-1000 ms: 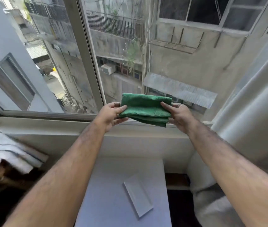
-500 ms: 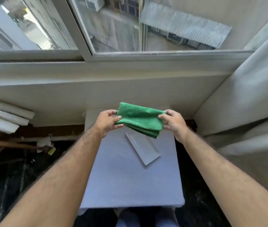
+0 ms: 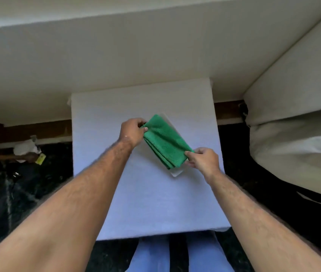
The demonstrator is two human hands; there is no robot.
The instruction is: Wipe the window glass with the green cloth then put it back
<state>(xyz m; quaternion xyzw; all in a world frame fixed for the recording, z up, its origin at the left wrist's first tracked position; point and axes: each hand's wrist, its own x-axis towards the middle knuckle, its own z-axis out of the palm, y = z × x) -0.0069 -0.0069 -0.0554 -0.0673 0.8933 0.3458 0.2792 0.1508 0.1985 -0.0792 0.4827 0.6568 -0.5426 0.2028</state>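
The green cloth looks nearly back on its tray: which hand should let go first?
Probably the right hand: it pinches the green cloth at the near corner, low over the white tray. The left hand holds the far end and can steady it.

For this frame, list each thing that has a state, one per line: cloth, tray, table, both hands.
green cloth: folded, held at two opposite ends, lying over the tray
white tray: flat on the table, mostly covered by the cloth
table: covered with a white cloth, bearing only the tray
left hand: pinching the cloth's far end
right hand: pinching the cloth's near end
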